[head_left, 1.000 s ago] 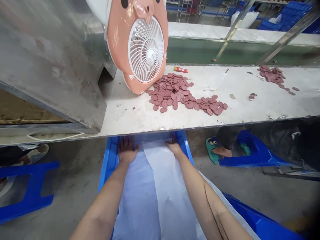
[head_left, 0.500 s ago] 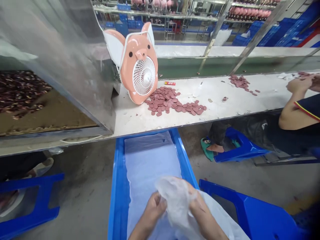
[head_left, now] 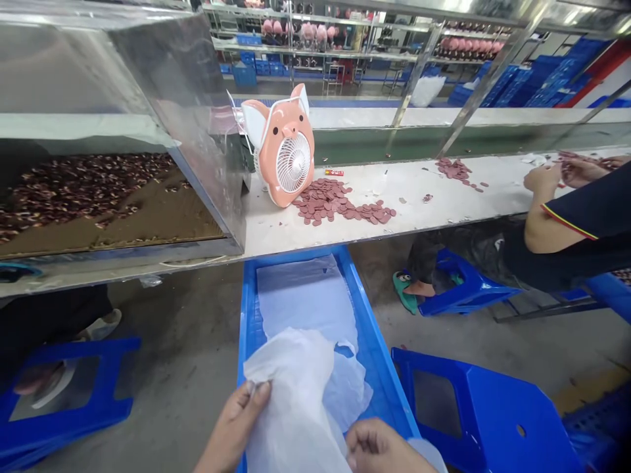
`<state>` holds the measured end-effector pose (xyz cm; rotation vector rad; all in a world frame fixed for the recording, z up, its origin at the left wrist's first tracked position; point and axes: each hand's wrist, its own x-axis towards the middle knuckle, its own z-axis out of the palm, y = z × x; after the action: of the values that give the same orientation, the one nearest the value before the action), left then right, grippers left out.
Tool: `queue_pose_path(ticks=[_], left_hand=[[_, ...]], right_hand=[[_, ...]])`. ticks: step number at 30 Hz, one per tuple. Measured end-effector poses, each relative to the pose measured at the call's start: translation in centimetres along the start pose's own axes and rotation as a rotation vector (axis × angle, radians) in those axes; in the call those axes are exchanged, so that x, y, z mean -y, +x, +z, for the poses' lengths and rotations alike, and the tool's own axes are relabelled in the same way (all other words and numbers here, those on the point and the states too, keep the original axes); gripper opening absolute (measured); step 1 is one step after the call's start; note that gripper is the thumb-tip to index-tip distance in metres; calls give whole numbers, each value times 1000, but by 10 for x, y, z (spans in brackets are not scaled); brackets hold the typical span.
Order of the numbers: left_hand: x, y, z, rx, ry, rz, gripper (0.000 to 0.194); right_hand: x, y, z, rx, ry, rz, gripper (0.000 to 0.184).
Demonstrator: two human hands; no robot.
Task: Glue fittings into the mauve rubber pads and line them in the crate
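My left hand (head_left: 236, 424) pinches the left corner of a thin white plastic sheet (head_left: 296, 394) at the bottom of the view. Fingers curled, my right hand (head_left: 377, 447) grips the same sheet at its lower right. The sheet hangs over the near end of a long blue tray (head_left: 377, 345) lined with another white sheet (head_left: 305, 295). The tray runs under the edge of a white work table (head_left: 444, 207). A pile of flat reddish-pink oval pieces (head_left: 340, 203) lies on the table beside a pink pig-shaped fan (head_left: 283, 144).
A metal machine housing (head_left: 187, 98) stands at left above a belt with dark pieces (head_left: 73, 190). Another person sits at right, hands (head_left: 566, 172) at the table, near a second small pile (head_left: 456, 169). Blue plastic stools (head_left: 473, 407) stand on the concrete floor either side.
My hands pulled back from the far end of the tray to its near end and took up a loose white sheet, now spread between them. The view rose and backed away.
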<state>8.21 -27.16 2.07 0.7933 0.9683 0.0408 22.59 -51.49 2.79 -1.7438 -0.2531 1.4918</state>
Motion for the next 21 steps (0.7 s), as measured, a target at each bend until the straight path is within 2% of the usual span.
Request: queue_pose_path(ticks=[3, 7, 9, 13, 16, 19, 21], left_hand=[[-13, 15, -20, -69, 49, 81, 55], [-24, 33, -31, -37, 85, 101, 62], [-28, 44, -32, 10, 122, 105, 59], [-34, 72, -39, 53, 259, 135, 48], [-36, 98, -52, -33, 408, 208, 43], [-40, 128, -62, -168, 578, 310, 35], [-44, 148, -62, -236, 688, 359, 32]], right_hand=[[-13, 33, 8, -182, 10, -63, 34], [-21, 86, 6, -435, -27, -170, 31], [-20, 111, 3, -466, -19, -200, 31], [-20, 139, -6, -371, 18, -223, 29], [-22, 146, -19, -386, 40, -216, 27], [-19, 154, -41, -508, 41, -227, 29], [-14, 163, -57, -583, 13, -237, 29]])
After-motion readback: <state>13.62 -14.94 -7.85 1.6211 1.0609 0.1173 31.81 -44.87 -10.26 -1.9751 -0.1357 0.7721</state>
